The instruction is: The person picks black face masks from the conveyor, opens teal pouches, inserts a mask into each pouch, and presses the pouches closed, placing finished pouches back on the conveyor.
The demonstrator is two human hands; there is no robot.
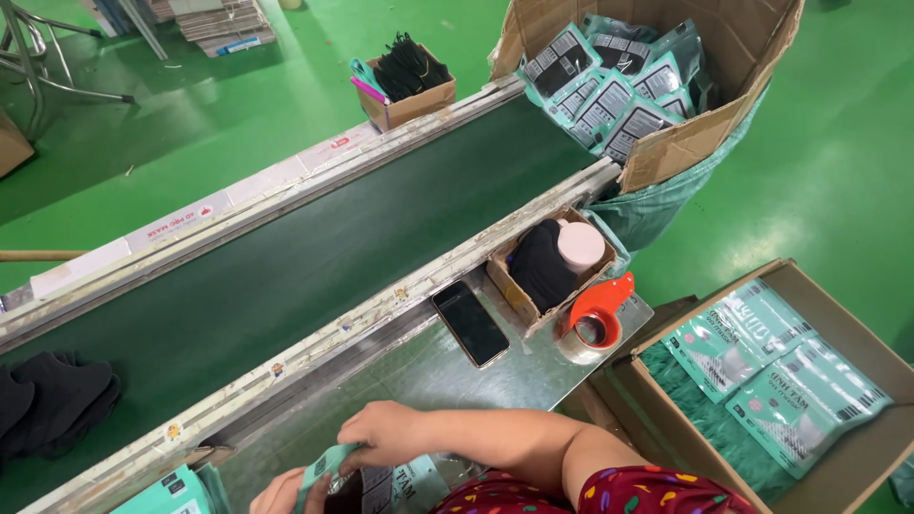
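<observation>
Bright, even overhead light fills the scene. The glossy green floor (838, 162) shows soft white glare patches, and the steel surface (447, 371) reflects dully. Shadows are faint and short. Focus is sharp throughout; straight lines bow slightly toward the edges.

left hand (286, 495): cut off by bottom edge, fingers mostly out of view | teal flat packet (322, 471) in both hands: lower part hidden, print too blurred to tell | black fabric pile (48, 400) on dark conveyor belt (314, 247): cut by left edge | small brown cardboard box (533, 276): black contents unidentifiable
</observation>
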